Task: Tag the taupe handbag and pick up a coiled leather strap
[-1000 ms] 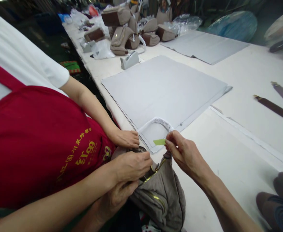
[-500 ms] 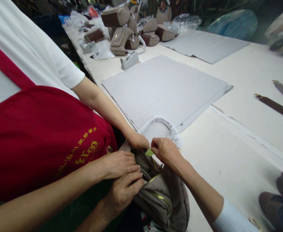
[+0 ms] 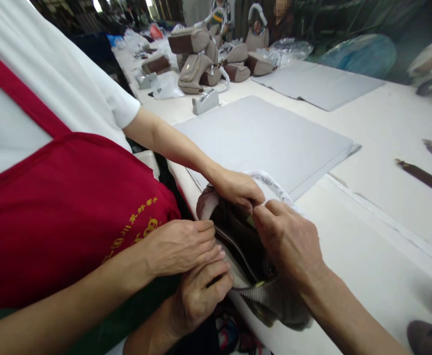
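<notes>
A taupe ribbed handbag [image 3: 291, 301] with a gold zipper lies tilted at the table edge, its dark inside open. My left hand [image 3: 204, 291] comes from below, fingers curled over the bag's near rim. My right hand [image 3: 289, 241] pinches at the far rim; a small green tag [image 3: 251, 220] shows beside its fingertips, partly hidden. A co-worker's hand [image 3: 238, 187] meets my right fingertips at that rim. The co-worker's other hand [image 3: 182, 246] rests on the near rim, just above my left hand. Behind them arches the white-wrapped bag handle [image 3: 271, 182].
The co-worker in a red apron [image 3: 71, 212] stands close on the left. Grey sheets [image 3: 267, 133] cover part of the white table [image 3: 378, 246]. A tape dispenser [image 3: 205, 102] and several piled bags [image 3: 193, 69] are farther back. Straps [image 3: 426, 177] lie right.
The bag's opening has spread wider and tipped. My right hand and the co-worker's far hand have shifted right with the far rim; the green tag is now mostly covered.
</notes>
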The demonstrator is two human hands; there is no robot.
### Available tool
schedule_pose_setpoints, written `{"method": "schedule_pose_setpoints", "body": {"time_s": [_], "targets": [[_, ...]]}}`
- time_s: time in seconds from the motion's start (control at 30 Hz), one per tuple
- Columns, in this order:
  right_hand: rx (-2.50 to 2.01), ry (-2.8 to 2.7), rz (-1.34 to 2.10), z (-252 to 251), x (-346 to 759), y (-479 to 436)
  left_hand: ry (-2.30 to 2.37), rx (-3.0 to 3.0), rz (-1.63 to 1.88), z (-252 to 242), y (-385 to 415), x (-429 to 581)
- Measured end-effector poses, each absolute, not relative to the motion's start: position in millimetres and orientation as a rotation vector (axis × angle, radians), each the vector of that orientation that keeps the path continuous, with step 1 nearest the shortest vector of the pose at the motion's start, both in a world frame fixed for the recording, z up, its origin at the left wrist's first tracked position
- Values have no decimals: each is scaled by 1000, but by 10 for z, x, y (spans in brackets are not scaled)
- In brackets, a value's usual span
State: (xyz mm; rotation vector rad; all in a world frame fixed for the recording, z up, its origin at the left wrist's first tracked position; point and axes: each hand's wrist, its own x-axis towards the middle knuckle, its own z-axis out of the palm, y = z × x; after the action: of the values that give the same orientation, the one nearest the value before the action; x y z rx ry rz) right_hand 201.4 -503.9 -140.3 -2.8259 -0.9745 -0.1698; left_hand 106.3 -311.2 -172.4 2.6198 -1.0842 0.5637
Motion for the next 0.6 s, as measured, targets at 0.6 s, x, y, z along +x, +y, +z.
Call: {"method": "schedule_pose_setpoints", "body": {"time_s": [0.6], "targets": [[-2578,-811,237,-1659,2058,-5037,-498,2326,831,-2405,-3779,605]]}}
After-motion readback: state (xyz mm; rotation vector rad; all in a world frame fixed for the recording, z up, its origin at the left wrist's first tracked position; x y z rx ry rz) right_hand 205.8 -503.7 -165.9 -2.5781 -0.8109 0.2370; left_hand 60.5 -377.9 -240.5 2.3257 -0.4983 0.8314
